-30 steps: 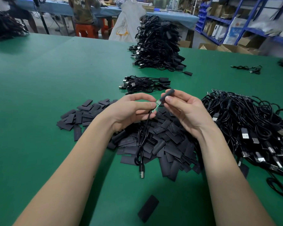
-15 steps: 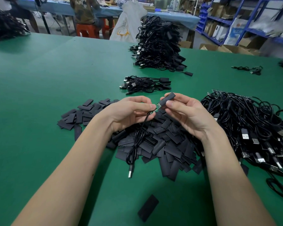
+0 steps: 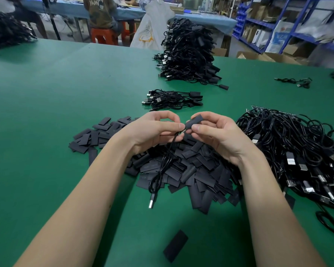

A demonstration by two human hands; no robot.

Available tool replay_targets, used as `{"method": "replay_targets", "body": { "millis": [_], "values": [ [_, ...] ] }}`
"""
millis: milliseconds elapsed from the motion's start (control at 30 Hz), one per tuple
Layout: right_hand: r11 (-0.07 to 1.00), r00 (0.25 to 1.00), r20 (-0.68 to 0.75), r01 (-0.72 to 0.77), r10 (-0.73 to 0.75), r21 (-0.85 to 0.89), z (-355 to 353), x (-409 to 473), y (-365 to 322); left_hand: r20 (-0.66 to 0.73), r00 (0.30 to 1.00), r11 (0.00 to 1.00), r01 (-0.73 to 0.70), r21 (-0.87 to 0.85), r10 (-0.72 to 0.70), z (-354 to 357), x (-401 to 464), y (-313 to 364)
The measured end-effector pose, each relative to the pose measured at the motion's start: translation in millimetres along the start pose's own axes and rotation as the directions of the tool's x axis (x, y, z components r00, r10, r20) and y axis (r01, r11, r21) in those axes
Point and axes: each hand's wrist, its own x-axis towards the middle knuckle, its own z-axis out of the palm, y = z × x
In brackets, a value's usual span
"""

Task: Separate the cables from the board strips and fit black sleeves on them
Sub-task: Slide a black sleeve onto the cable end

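My left hand (image 3: 154,130) pinches the top end of a thin black USB cable (image 3: 160,170), which hangs in a loop with its plug (image 3: 151,203) just above the green table. My right hand (image 3: 216,133) pinches a black sleeve (image 3: 194,120) tilted up to the right, its lower end over the cable's small board end between my fingertips. Beneath both hands lies a heap of flat black sleeves (image 3: 191,170). A tangle of cables on board strips (image 3: 297,147) lies to the right.
A small bundle of sleeved cables (image 3: 172,100) lies beyond my hands, and a tall stack of them (image 3: 187,54) farther back. One loose sleeve (image 3: 175,245) lies near me. A person sits at a blue table behind; shelving stands at the right.
The sleeve has slid down over the cable's board end, so the bare board no longer shows. The hanging cable has swung left, its plug now lower left.
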Motion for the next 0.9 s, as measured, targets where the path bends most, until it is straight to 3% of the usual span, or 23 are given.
{"method": "replay_targets", "body": {
  "millis": [133,233,400,633,900],
  "values": [
    [0.999,0.999,-0.025,0.023,-0.022,0.028,-1,0,-1,-0.047,0.996,0.992,-0.077,0.101,0.082,8,1,-2],
    [0.998,0.998,-0.070,0.010,-0.005,0.063,-2,0,-1,-0.022,0.998,0.974,-0.050,0.222,0.056,6,-2,-1],
    [0.986,0.980,-0.177,-0.063,0.090,0.152,-3,2,1,-0.022,0.984,0.839,-0.137,0.527,0.174,-3,-4,-1],
    [0.986,0.972,-0.214,-0.070,0.101,0.149,-4,0,-5,0.008,0.968,0.762,-0.204,0.615,0.253,2,0,-2],
    [0.981,0.955,-0.277,-0.056,0.108,0.187,-4,3,-2,-0.027,0.943,0.758,-0.249,0.604,0.331,2,5,-8]
  ]
}}
